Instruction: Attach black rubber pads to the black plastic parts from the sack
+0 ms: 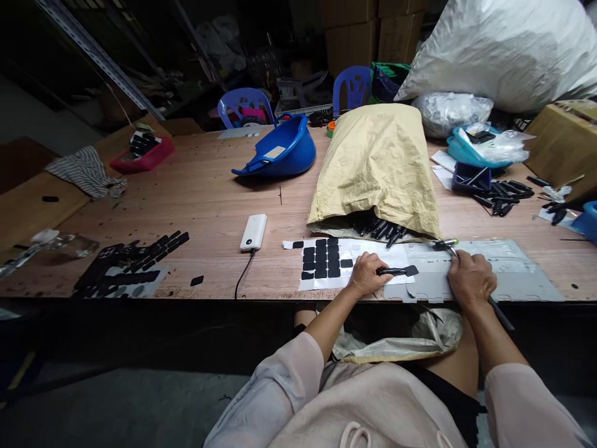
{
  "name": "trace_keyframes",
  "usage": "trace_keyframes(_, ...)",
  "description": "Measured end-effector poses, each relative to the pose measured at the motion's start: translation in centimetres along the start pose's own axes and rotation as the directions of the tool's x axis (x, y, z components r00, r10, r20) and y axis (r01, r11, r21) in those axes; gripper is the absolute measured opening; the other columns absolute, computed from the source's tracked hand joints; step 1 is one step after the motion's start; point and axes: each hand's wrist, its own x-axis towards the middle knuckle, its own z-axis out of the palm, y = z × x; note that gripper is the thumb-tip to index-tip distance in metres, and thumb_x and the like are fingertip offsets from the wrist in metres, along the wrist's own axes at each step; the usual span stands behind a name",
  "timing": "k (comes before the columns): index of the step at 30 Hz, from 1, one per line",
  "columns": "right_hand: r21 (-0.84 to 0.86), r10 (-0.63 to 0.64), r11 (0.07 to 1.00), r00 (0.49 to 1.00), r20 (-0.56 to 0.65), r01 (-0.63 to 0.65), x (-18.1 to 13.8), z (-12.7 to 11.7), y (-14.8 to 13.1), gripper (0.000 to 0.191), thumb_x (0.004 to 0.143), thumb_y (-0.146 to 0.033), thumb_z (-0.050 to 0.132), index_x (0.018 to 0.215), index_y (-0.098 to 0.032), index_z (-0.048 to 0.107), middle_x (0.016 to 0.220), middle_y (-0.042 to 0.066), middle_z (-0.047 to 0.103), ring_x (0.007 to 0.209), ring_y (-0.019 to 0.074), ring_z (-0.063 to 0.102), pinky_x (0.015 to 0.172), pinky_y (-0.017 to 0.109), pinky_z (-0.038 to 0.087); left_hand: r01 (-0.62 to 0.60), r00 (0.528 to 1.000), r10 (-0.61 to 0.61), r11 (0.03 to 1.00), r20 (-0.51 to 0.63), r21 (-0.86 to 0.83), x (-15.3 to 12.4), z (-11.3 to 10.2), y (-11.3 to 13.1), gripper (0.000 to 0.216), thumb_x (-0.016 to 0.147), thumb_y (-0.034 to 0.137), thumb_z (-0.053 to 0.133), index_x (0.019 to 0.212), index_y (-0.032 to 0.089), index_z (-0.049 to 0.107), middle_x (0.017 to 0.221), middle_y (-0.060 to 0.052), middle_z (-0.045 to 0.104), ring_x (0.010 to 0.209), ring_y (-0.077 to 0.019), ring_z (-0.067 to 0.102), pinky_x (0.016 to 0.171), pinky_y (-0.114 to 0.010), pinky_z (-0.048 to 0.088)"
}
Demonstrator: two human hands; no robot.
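My left hand [368, 274] rests at the table's near edge, fingers closed on a slim black plastic piece with a flat wide tip [399, 271]. It lies over a white sheet carrying rows of black adhesive pads [321, 259]. My right hand [470, 277] is closed around a thin metal-tipped tool [448, 246], its dark handle sticking out behind the wrist. Both hands work above a grey board [522, 280]. Just behind them a tan woven sack [379, 168] lies on its side with black plastic pieces [379, 229] spilling from its mouth.
A white power bank [253, 232] with a black cable lies left of the sheet. More black pads [135, 258] sit at the near left. A blue basin [280, 151], a red tray [142, 155], black parts [501, 194] and a cardboard box [564, 140] stand farther back.
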Motion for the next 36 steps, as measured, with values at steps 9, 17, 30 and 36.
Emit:
trace_keyframes(9,-0.055,-0.002,0.999,1.0,0.01,0.002,-0.3,-0.5,-1.7,0.039,0.104,-0.033,0.046,0.12,-0.012,0.074,0.109,0.019,0.065,0.094,0.0278,0.055,0.073,0.037,0.035,-0.016,1.0,0.017,1.0,-0.012,0.011,0.0,-0.4,-0.1,0.012,0.081,0.026,0.089,0.09,0.023,0.081,0.09,-0.005,0.071,0.098,-0.0259,0.062,0.095,-0.042,0.05)
trace_keyframes(17,-0.037,0.015,0.999,1.0,0.015,-0.014,-0.5,-0.7,-2.1,0.041,0.104,-0.032,0.045,0.123,-0.011,0.075,0.11,0.021,0.066,0.097,0.0299,0.056,0.074,0.039,0.036,-0.189,0.98,0.196,0.973,0.042,-0.134,-6.0,-0.4,2.1,0.023,0.1,0.04,0.069,0.106,0.02,0.079,0.095,-0.009,0.076,0.091,-0.0237,0.067,0.088,-0.038,0.054)
trace_keyframes(30,-0.03,0.03,0.999,0.999,0.036,-0.029,-0.5,-0.8,-2.3,0.04,0.104,-0.031,0.045,0.124,-0.011,0.074,0.112,0.022,0.066,0.1,0.0309,0.058,0.076,0.038,0.038,0.482,0.659,-0.633,0.77,0.406,0.418,-12.2,3.5,-1.8,0.032,0.1,0.028,0.061,0.125,0.019,0.078,0.127,-0.017,0.08,0.122,-0.0324,0.075,0.102,-0.04,0.056)
trace_keyframes(36,-0.041,0.022,0.999,0.999,0.044,-0.02,-0.6,-1.2,-2.5,0.041,0.104,-0.031,0.044,0.123,-0.011,0.074,0.113,0.023,0.066,0.101,0.0321,0.058,0.076,0.04,0.038,0.346,0.73,-0.474,0.877,0.492,0.332,-12.7,2.9,-0.6,0.03,0.098,0.03,0.063,0.121,0.023,0.081,0.122,-0.012,0.082,0.118,-0.0304,0.076,0.099,-0.038,0.057)
